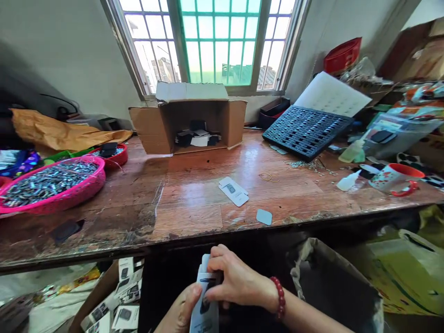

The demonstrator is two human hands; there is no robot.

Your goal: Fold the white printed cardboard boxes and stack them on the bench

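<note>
In front of the table edge, low in the head view, a small white box (205,309) with a dark picture on its face is held in both hands. My left hand (182,307) grips its left side, the thumb pressed along the front. My right hand (236,280), with a red bead bracelet at the wrist, closes around the upper right part, its fingers near the narrow top flaps. Whether anything is inside the box is hidden. On the table beyond lie a flattened white printed box (233,191) and a small pale card (264,217).
An open cardboard box (145,132) holding dark and white pieces stands at the back. A pink basket (100,178) of metal parts sits left, a black slotted tray (305,132) right. Below are a carton of printed boxes (126,317) and an open dark bag (333,282).
</note>
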